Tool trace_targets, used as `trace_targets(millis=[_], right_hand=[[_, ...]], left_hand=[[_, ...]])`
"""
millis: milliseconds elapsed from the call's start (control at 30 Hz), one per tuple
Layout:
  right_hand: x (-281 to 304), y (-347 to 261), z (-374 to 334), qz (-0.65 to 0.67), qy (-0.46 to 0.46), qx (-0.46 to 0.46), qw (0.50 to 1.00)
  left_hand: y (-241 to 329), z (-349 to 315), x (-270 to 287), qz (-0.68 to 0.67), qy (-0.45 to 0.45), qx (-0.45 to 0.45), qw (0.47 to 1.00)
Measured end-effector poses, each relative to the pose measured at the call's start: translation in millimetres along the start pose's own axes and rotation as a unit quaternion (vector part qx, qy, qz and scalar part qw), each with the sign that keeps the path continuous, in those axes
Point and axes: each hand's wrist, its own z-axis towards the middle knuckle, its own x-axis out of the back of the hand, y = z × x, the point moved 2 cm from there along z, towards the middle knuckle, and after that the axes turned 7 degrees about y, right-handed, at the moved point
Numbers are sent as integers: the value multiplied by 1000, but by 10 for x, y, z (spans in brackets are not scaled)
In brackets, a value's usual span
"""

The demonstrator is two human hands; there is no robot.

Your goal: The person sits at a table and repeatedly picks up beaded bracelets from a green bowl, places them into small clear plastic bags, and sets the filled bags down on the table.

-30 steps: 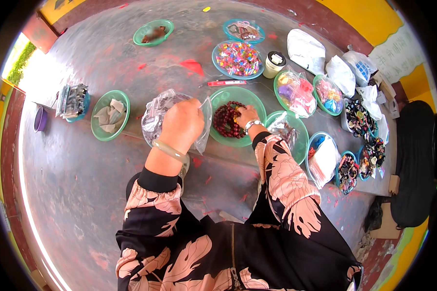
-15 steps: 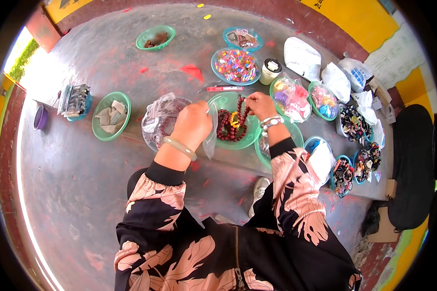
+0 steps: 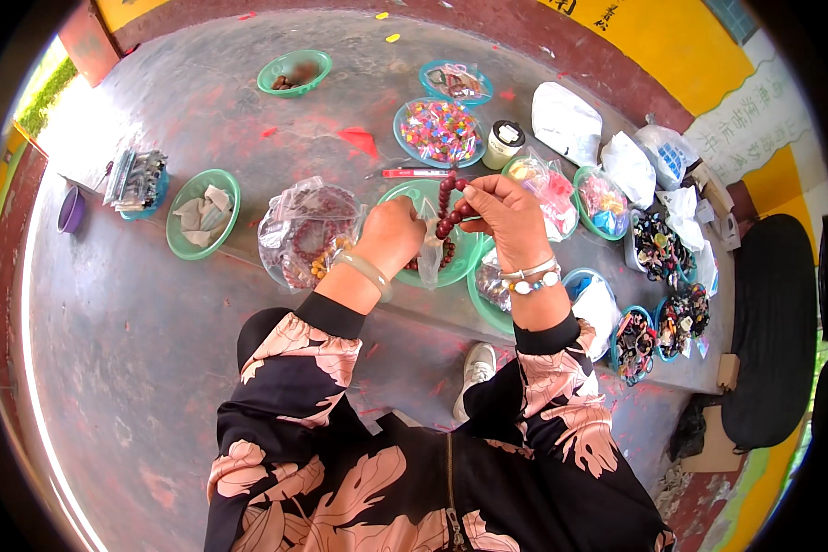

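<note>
A strand of round, dark red beads is held up over the near edge of the work area, between the two hands, and is gripped by the right hand, whose thumb and fingers are pinched narrow on it. The held beads hang to the left of those fingertips, their longer run lying roughly up and down in the view, across the line from one hand to the other.

The left hand lies to the left of the strand and apart from it; its fingers are curled tight, and a clear plastic bag is held by them, hanging on the strand's side. The strand is thus nearer to the right hand, with the bag between it and the left. How far the bag's mouth is spread cannot be told.

Beneath them a green plastic bowl is partly covered, with more dark red beads showing inside. Plastic-wrapped bead strands are heaped just beside the left hand. Farther off, a lidded cup is placed beside a bowlful of multicoloured small pieces, and pale cloth-like pieces are kept in another bowl at the left.
</note>
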Motion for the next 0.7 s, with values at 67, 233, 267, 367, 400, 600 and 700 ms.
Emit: trace_targets(millis=[67, 233, 267, 367, 400, 600, 700], right_hand=[[39, 86, 58, -30, 3, -15, 999], [79, 159, 124, -69, 0, -9, 998], [68, 121, 109, -66, 2, -5, 998], [6, -23, 31, -55, -6, 11, 998], [-7, -89, -11, -51, -8, 18, 998], [-21, -58, -19, -42, -35, -17, 998], [73, 90, 95, -78, -30, -17, 996]], left_hand=[[84, -23, 24, -52, -18, 36, 998], [168, -40, 92, -118, -31, 67, 990], [134, -19, 75, -101, -30, 51, 993], [39, 25, 20, -61, -24, 35, 997], [80, 21, 11, -56, -22, 47, 997], [5, 62, -6, -182, -52, 99, 977], [-46, 91, -21, -246, -47, 92, 964]])
